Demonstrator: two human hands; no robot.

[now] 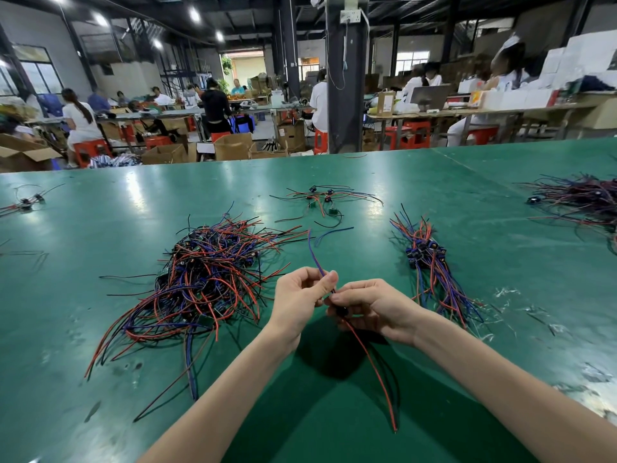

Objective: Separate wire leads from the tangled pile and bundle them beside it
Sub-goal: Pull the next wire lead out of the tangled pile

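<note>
A tangled pile (207, 279) of red, blue and black wire leads with small black parts lies left of centre on the green table (484, 202). To the right lies a neat bundle (430, 262) of the same leads. My left hand (298, 295) pinches a blue wire (314, 250) that rises from the fingers. My right hand (374, 309) grips the same lead at its small black part (341, 310). A red wire (374, 369) and a black one trail from it toward me.
A small loose group of leads (325, 198) lies further back in the middle. Another heap (581, 202) sits at the far right, and a few leads (25, 202) at the far left. Beyond the table edge, people work at benches among cardboard boxes.
</note>
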